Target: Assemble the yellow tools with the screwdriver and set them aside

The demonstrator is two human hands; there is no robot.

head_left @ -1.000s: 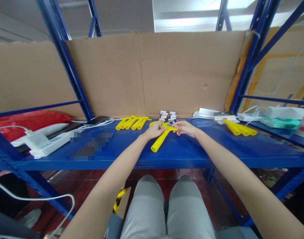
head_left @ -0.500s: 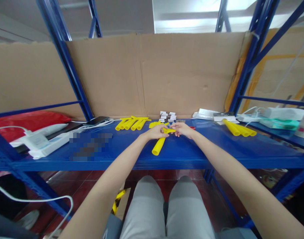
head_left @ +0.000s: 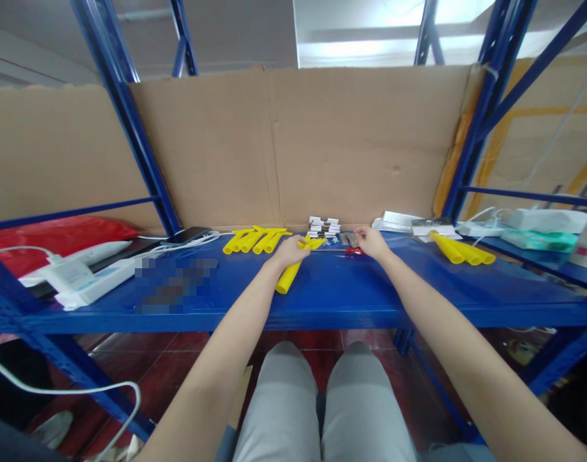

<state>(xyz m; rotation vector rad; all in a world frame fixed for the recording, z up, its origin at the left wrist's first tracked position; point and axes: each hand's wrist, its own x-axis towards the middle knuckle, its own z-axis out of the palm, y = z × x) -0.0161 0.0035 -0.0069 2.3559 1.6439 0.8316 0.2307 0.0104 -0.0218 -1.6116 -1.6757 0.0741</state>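
Note:
My left hand (head_left: 290, 249) is closed around a yellow plastic tube (head_left: 288, 278) with a narrower end. Its wide end points toward the shelf's front edge, and part of it is hidden by the fingers. To the right, my right hand (head_left: 371, 242) reaches down with fingertips together at a patch of small greyish pieces (head_left: 349, 239). Whatever may be between those fingertips is too small to make out. Just below that hand lies a small red object (head_left: 355, 251). Behind the hands sits a stack of small white-and-black pieces (head_left: 324, 226).
Several yellow tubes (head_left: 257, 240) lie at the back left, and more yellow tubes (head_left: 461, 250) at the right beside a white box (head_left: 433, 228). A white power strip (head_left: 101, 279) with cables is on the left. Cardboard (head_left: 322, 141) closes off the back of the blue shelf (head_left: 341, 289).
My hands have come apart. The left has moved slightly left with the yellow tube; the right has let go of it and moved right to the small greyish pieces.

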